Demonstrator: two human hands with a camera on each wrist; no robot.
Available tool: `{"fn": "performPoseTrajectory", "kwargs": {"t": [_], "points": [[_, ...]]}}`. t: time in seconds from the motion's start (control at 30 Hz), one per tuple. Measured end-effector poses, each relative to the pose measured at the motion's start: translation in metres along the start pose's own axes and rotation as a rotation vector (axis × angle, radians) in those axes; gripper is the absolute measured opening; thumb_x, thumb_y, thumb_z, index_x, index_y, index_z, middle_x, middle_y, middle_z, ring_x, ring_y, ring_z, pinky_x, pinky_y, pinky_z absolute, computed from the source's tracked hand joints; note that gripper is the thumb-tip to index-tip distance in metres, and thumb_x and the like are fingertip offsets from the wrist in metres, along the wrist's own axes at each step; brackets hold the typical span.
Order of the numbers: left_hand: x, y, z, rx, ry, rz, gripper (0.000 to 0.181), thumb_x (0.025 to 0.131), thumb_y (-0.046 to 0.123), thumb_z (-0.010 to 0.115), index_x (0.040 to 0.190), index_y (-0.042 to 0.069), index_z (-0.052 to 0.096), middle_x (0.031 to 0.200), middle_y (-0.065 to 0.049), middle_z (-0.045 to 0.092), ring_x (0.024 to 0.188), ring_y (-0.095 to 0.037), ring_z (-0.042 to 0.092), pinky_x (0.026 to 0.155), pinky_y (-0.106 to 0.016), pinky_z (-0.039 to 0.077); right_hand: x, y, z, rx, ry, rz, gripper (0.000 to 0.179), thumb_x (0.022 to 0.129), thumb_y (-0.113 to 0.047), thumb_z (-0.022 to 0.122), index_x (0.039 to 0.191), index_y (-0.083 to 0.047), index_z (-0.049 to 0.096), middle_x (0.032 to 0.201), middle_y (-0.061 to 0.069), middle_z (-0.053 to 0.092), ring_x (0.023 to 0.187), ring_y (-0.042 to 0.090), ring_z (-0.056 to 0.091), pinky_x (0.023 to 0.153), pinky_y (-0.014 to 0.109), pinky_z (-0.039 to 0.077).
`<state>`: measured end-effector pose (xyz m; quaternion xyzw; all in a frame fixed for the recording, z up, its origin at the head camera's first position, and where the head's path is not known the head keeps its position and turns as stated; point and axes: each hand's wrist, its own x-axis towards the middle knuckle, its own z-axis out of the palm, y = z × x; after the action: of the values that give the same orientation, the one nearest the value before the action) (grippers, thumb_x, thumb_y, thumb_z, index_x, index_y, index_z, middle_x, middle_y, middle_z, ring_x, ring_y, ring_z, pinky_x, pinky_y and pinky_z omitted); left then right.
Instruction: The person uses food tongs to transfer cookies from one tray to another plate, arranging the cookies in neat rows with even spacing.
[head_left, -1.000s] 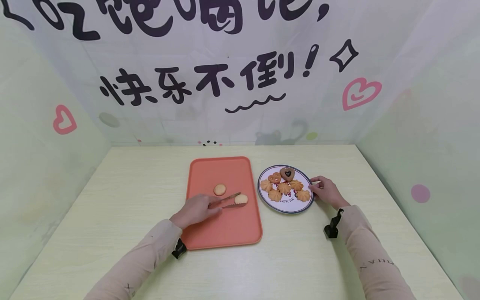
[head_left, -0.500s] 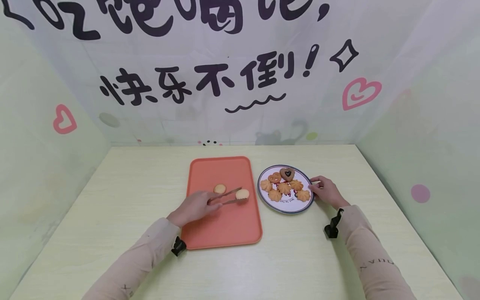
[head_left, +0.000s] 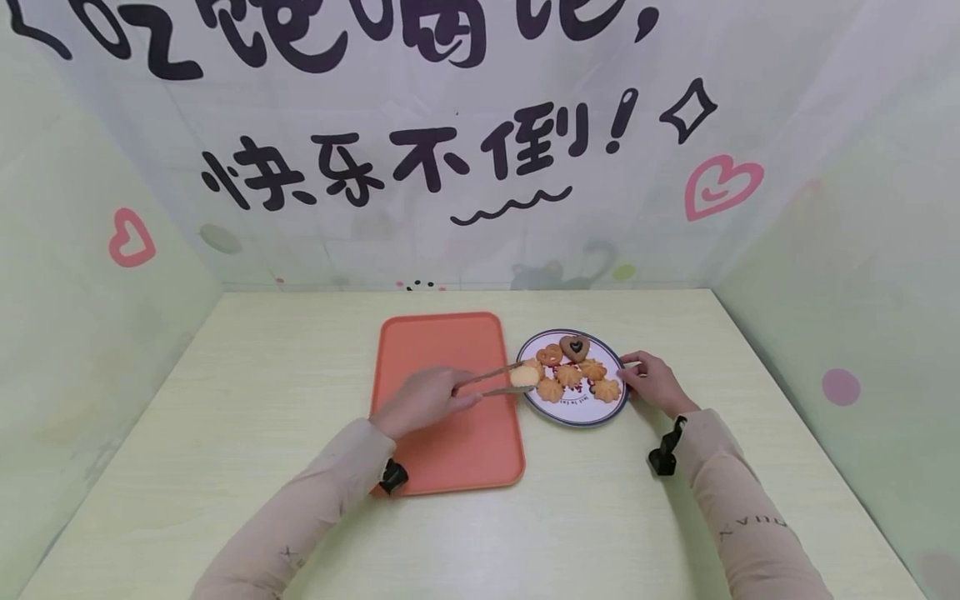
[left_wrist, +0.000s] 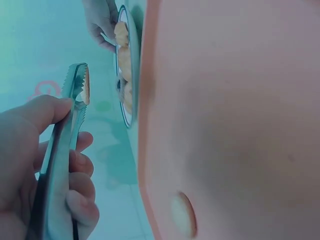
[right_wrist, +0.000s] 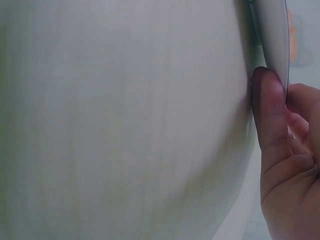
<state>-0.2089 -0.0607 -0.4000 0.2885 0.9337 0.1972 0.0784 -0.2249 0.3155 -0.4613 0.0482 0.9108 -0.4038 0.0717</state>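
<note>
My left hand [head_left: 431, 400] grips metal tongs [left_wrist: 59, 150] with serrated tips. Between those tips is a round pale cookie [head_left: 525, 376], held over the left edge of the white plate [head_left: 577, 413] in the head view. Several cookies lie on the plate, among them a brown heart-shaped cookie [head_left: 575, 347] with a dark centre. My right hand [head_left: 656, 383] pinches the plate's right rim, its thumb [right_wrist: 272, 105] against the plate in the right wrist view. Another pale cookie [left_wrist: 184, 215] rests on the orange tray [head_left: 442, 337]; in the head view my left hand hides it.
The tray lies left of the plate on a pale wooden table [head_left: 285, 358]. A printed cloth wall [head_left: 420, 250] rises at the back edge, with pale walls on both sides.
My left hand has moved right with the tongs, lifting the pale cookie from the tray to over the plate's left edge. My right hand has stayed on the plate's rim.
</note>
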Motion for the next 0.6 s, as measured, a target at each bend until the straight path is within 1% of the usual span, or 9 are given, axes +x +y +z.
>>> {"fn": "performPoseTrajectory", "kwargs": {"t": [0.07, 0.13, 0.2, 0.23, 0.33, 0.4, 0.47, 0.6], "points": [[0.007, 0.007, 0.002, 0.008, -0.004, 0.025, 0.041, 0.086, 0.040, 0.053, 0.121, 0.020, 0.057, 0.077, 0.005, 0.061, 0.064, -0.009, 0.051, 0.052, -0.025, 0.039, 0.000, 0.000, 0.000, 0.001, 0.000, 0.001, 0.036, 0.091, -0.016, 0.050, 0.120, 0.004, 0.043, 0.084, 0.012, 0.055, 0.067, 0.017, 0.053, 0.061, 0.028, 0.044], [0.015, 0.014, 0.004, 0.024, -0.018, 0.042, 0.041, 0.087, 0.041, 0.052, 0.122, 0.020, 0.056, 0.098, 0.005, 0.063, 0.083, -0.010, 0.057, 0.063, -0.028, 0.045, 0.000, 0.000, -0.001, 0.002, 0.002, 0.001, 0.036, 0.091, -0.016, 0.050, 0.120, 0.004, 0.043, 0.084, 0.012, 0.055, 0.067, 0.018, 0.053, 0.061, 0.028, 0.044], [0.023, 0.021, 0.008, 0.044, -0.032, 0.061, 0.042, 0.087, 0.040, 0.051, 0.123, 0.018, 0.055, 0.114, 0.004, 0.059, 0.100, -0.013, 0.055, 0.076, -0.031, 0.045, 0.000, 0.000, 0.000, 0.005, 0.001, 0.003, 0.036, 0.091, -0.017, 0.050, 0.120, 0.004, 0.043, 0.084, 0.012, 0.055, 0.067, 0.017, 0.053, 0.061, 0.027, 0.044], [0.027, 0.023, 0.011, 0.060, -0.036, 0.075, 0.042, 0.088, 0.040, 0.051, 0.123, 0.017, 0.056, 0.116, 0.004, 0.058, 0.105, -0.014, 0.053, 0.081, -0.032, 0.044, 0.000, 0.000, 0.000, 0.006, 0.001, 0.003, 0.036, 0.091, -0.017, 0.050, 0.120, 0.004, 0.043, 0.085, 0.012, 0.055, 0.067, 0.017, 0.052, 0.061, 0.027, 0.044], [0.038, 0.031, 0.019, 0.097, -0.062, 0.093, 0.041, 0.088, 0.038, 0.051, 0.121, 0.015, 0.056, 0.113, 0.001, 0.059, 0.100, -0.014, 0.055, 0.079, -0.030, 0.045, -0.001, -0.001, 0.000, 0.012, -0.001, 0.012, 0.036, 0.091, -0.016, 0.050, 0.120, 0.004, 0.043, 0.085, 0.012, 0.055, 0.067, 0.017, 0.053, 0.060, 0.027, 0.044], [0.043, 0.035, 0.025, 0.108, -0.075, 0.098, 0.040, 0.087, 0.037, 0.052, 0.121, 0.015, 0.057, 0.111, 0.000, 0.060, 0.090, -0.013, 0.057, 0.071, -0.028, 0.046, -0.001, -0.001, 0.001, 0.012, -0.004, 0.018, 0.035, 0.091, -0.016, 0.050, 0.120, 0.003, 0.044, 0.085, 0.012, 0.055, 0.067, 0.017, 0.052, 0.060, 0.027, 0.044], [0.047, 0.038, 0.031, 0.110, -0.084, 0.096, 0.040, 0.087, 0.037, 0.053, 0.120, 0.015, 0.058, 0.110, 0.000, 0.060, 0.085, -0.011, 0.057, 0.068, -0.026, 0.045, -0.002, -0.002, 0.001, 0.012, -0.008, 0.015, 0.035, 0.091, -0.016, 0.050, 0.119, 0.004, 0.044, 0.085, 0.013, 0.055, 0.067, 0.017, 0.052, 0.060, 0.027, 0.044], [0.053, 0.042, 0.040, 0.110, -0.082, 0.088, 0.040, 0.086, 0.039, 0.052, 0.120, 0.018, 0.058, 0.112, 0.003, 0.059, 0.087, -0.009, 0.058, 0.070, -0.025, 0.045, -0.003, -0.004, 0.000, 0.010, -0.005, 0.006, 0.034, 0.091, -0.015, 0.050, 0.119, 0.004, 0.044, 0.084, 0.013, 0.055, 0.066, 0.017, 0.052, 0.059, 0.027, 0.044]]}}
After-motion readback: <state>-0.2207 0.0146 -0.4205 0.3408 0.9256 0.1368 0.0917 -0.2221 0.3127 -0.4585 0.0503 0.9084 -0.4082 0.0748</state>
